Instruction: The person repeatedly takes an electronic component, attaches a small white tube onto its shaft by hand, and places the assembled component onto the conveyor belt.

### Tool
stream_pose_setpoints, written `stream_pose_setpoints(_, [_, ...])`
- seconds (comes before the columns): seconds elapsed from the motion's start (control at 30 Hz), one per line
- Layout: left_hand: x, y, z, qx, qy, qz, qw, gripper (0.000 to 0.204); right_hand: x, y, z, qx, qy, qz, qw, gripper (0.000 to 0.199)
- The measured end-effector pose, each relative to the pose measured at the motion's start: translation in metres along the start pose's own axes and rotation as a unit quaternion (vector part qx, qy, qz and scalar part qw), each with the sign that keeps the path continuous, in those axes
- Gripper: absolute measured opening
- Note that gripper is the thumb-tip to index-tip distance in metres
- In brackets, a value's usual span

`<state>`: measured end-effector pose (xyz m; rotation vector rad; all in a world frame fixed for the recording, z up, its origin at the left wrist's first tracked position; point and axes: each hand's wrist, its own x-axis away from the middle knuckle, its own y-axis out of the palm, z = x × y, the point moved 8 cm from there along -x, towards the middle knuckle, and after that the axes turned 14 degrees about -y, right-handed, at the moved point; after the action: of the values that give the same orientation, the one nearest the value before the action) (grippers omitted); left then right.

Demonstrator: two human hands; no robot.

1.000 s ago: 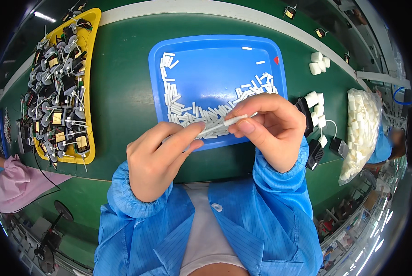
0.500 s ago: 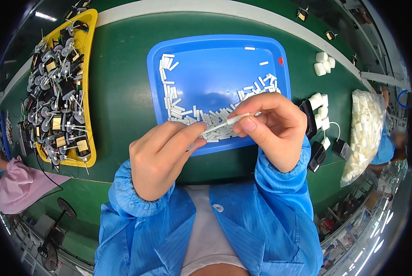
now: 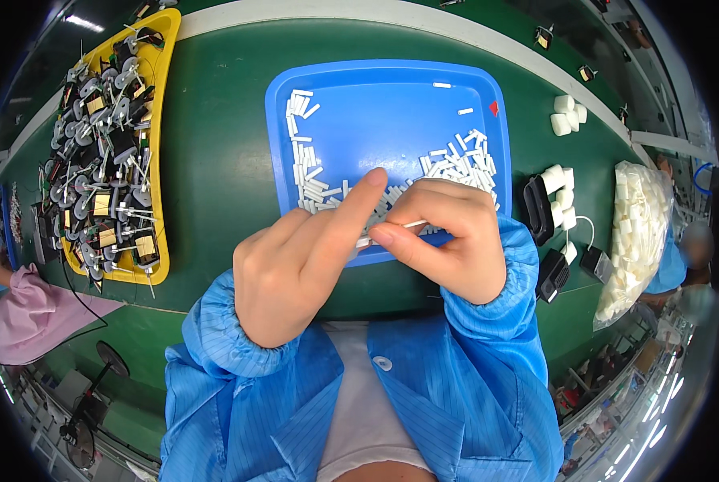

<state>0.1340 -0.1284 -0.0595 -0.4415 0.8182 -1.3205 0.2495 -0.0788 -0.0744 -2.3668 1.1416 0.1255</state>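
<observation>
In front of my body, both hands meet over the near edge of a blue tray (image 3: 375,74). My right hand (image 3: 456,233) pinches a thin white rod (image 3: 414,224) between thumb and forefinger; one end sticks out past its fingers. My left hand (image 3: 287,265) has its index finger stretched up, while its lower fingers close round the rod's other end, mostly hidden. The white tube seen on the rod earlier is covered by my fingers. Many short white tubes (image 3: 464,170) lie in the tray, heaped along its left, near and right sides.
At the left stands a yellow tray (image 3: 163,161) full of black parts with grey discs and wires. To the right lie white cylinders (image 3: 564,116), a black open case (image 3: 537,210), black adapters (image 3: 552,275) and a clear bag (image 3: 636,233) of white cylinders.
My right hand has slid left along the rod to my left hand, covering the tube. My left index finger has lifted and straightened. The view has shifted slightly.
</observation>
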Motion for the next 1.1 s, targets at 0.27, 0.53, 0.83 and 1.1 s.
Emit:
stream_pose_setpoints(0.27, [-0.098, 0.033, -0.03, -0.039, 0.023, 0.024, 0.999, 0.04, 0.006, -0.047, 0.03, 0.07, 0.029, 0.282, 0.956, 0.041])
stream_pose_setpoints(0.53, [-0.266, 0.107, -0.174, -0.315, -0.131, 0.025, 0.94, 0.036, 0.019, -0.032, 0.078, 0.065, 0.108, 0.182, 0.975, 0.013])
stream_pose_setpoints(0.83, [-0.28, 0.013, -0.278, -0.51, -0.269, 0.062, 0.815, 0.026, 0.008, -0.027, 0.075, 0.113, 0.07, 0.1, 0.986, 0.012])
stream_pose_setpoints(1.1, [-0.271, -0.002, -0.223, -0.13, -0.167, 0.139, 0.967, 0.041, -0.041, 0.026, 0.049, 0.277, -0.123, -0.055, 0.951, 0.016])
